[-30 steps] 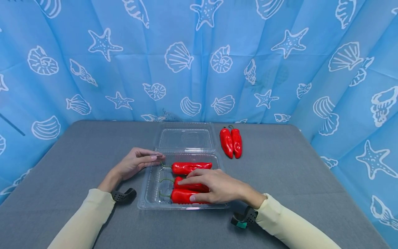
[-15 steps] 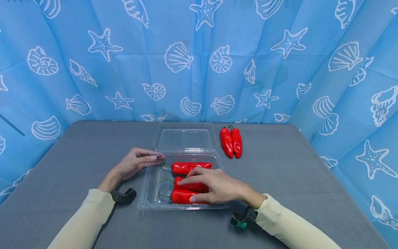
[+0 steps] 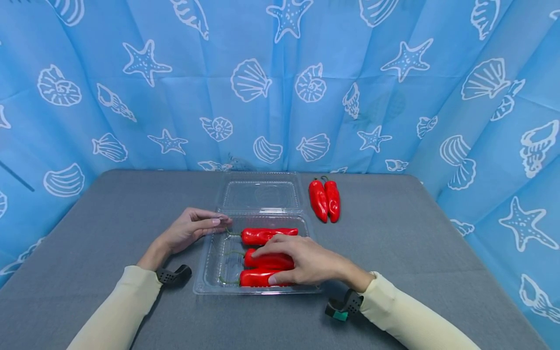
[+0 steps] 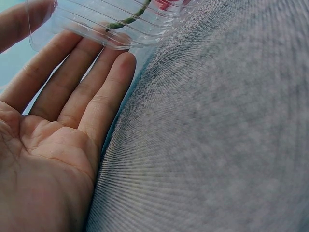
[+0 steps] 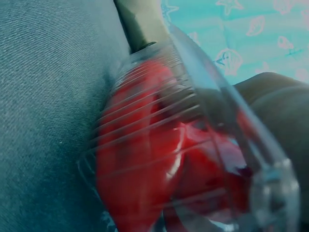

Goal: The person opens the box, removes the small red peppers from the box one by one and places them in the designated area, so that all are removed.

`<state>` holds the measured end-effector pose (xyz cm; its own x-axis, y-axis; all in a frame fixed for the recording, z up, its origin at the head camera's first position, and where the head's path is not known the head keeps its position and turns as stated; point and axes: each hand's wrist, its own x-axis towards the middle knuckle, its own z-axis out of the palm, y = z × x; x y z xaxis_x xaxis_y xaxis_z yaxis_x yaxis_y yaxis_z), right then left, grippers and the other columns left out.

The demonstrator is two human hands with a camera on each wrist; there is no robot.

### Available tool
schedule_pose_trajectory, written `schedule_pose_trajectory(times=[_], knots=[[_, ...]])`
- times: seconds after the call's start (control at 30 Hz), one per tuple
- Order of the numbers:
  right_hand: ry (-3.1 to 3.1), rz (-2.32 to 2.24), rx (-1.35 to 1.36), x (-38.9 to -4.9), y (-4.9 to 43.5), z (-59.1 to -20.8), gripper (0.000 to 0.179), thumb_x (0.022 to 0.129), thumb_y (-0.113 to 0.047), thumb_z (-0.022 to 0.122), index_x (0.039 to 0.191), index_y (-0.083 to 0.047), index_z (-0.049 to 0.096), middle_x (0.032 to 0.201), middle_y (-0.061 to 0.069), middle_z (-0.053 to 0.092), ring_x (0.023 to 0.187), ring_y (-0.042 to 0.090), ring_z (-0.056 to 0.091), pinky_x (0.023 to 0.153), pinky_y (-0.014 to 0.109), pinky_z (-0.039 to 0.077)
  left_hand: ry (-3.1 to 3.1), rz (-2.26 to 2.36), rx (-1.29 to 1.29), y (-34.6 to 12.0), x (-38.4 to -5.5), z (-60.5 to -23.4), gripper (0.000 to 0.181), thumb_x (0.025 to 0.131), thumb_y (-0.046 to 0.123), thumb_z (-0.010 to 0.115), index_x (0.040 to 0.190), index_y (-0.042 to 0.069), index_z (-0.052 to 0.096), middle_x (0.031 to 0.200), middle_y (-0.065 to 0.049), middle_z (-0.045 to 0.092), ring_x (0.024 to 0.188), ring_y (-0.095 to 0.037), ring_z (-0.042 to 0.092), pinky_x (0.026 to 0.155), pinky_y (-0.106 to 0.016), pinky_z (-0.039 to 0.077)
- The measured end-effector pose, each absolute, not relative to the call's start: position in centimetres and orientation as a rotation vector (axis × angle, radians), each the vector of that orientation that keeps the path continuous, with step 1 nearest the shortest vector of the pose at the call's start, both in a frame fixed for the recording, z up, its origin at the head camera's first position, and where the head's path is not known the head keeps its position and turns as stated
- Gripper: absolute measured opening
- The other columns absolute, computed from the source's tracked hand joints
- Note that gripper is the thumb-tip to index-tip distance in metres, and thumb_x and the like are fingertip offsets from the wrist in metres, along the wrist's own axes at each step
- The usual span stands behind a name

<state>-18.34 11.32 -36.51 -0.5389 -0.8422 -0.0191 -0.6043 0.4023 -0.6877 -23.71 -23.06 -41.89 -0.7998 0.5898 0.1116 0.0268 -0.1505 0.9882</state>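
Stretches wide as a table (image 3: 407, 233), covered in plain grey woven cloth, with rounded far corners. Carries near the middle a clear plastic container (image 3: 225, 291), opened out, with the lid (image 3: 261, 195) folded back flat toward the far edge. Bears also, just to the right of that lid, one red pepper (image 3: 319, 200) and another red pepper (image 3: 333, 201), lying side by side with stems toward the far edge.

Left hand (image 4: 67, 130) grips the ribbed clear plastic container (image 4: 82, 15); inside it, a green stem (image 4: 128, 21); beneath it, grey woven cloth (image 4: 207, 121)
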Motion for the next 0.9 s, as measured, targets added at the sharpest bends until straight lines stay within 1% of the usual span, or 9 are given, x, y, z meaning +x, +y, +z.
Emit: schedule_pose_trajectory(times=[0.13, 0.4, 0.67, 0.9], knots=[[2.245, -0.985, -1.262, -18.45, 11.47, -36.41, 0.057, 0.089, -0.029, 0.078, 0.142, -0.031, 0.058, 0.137, -0.016, 0.055, 0.122, 0.009, 0.049, 0.096, 0.032, 0.052, 1.745, 2.003, 0.701, -23.06, -23.72, -41.84, 0.03, 0.103, 0.002, 0.054, 0.13, -0.007, 0.064, 0.126, -0.015, 0.069, 0.119, -0.023, 0.066, 0.102, -0.037, 0.052], [2.199, -1.051, -1.32, -18.69, 11.48, -36.45, 0.055, 0.091, -0.022, 0.076, 0.143, -0.024, 0.058, 0.139, -0.011, 0.056, 0.123, 0.01, 0.05, 0.1, 0.034, 0.051, 1.736, 2.01, 0.699, -23.0, -23.76, -41.87, 0.03, 0.102, 0.002, 0.055, 0.129, -0.008, 0.064, 0.126, -0.016, 0.07, 0.119, -0.023, 0.066, 0.102, -0.038, 0.052], [2.223, -1.108, -1.283, -18.67, 11.54, -36.53, 0.051, 0.092, -0.018, 0.073, 0.141, -0.022, 0.058, 0.138, -0.005, 0.057, 0.12, 0.016, 0.051, 0.096, 0.034, 0.053, 1.741, 2.013, 0.722, -23.13, -23.87, -42.25, 0.03, 0.102, 0.001, 0.053, 0.128, -0.009, 0.064, 0.124, -0.014, 0.071, 0.119, -0.023, 0.066, 0.102, -0.038, 0.053], [2.245, -1.146, -1.232, -18.58, 11.63, -36.37, 0.052, 0.092, -0.017, 0.073, 0.141, -0.024, 0.057, 0.138, -0.004, 0.057, 0.121, 0.018, 0.052, 0.095, 0.037, 0.055, 1.733, 2.016, 0.726, -23.14, -23.81, -42.22, 0.03, 0.102, 0.001, 0.053, 0.128, -0.008, 0.065, 0.125, -0.014, 0.07, 0.119, -0.022, 0.066, 0.103, -0.037, 0.052]])
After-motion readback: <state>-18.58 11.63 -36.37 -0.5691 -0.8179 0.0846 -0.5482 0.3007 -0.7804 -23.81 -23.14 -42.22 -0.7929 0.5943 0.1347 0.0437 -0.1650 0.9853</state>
